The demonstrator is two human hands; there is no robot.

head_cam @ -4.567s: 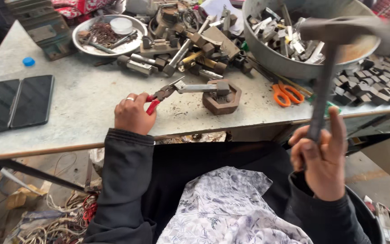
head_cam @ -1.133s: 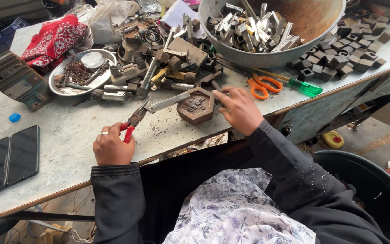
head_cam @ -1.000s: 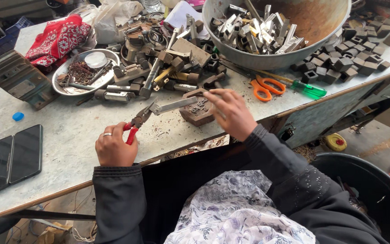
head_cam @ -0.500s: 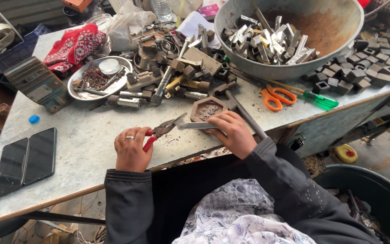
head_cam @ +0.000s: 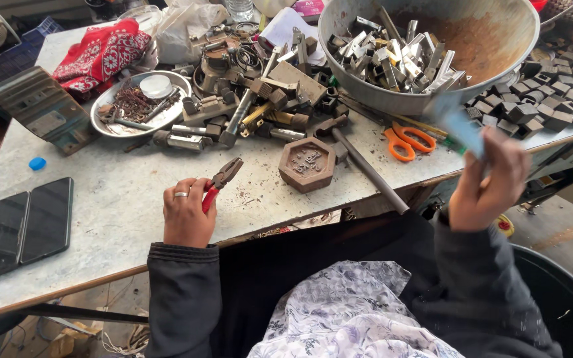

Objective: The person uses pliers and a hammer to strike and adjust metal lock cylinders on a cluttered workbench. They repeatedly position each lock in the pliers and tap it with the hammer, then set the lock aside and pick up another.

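Now the left hand [head_cam: 187,215] grips red-handled pliers [head_cam: 220,180] on the worktop [head_cam: 101,199], nose pointing toward the hexagonal block [head_cam: 307,164]; the raised right hand [head_cam: 489,182] clasps a blurred metal strip [head_cam: 459,122], well right of the block.

desk [head_cam: 101,219] is cluttered. two dark phones [head_cam: 24,225] side by side at my far left edge, blue bottle cap [head_cam: 36,163] just above them. red patterned cloth [head_cam: 101,53] at the back left, round metal plate [head_cam: 142,106] of rusty bits next to it. big rusty metal basin [head_cam: 432,46] full of metal offcuts at the back right, dark square blocks [head_cam: 545,99] piled beside it. orange-handled scissors [head_cam: 409,140] in front of the basin. black bin [head_cam: 558,298] on the floor at my right.
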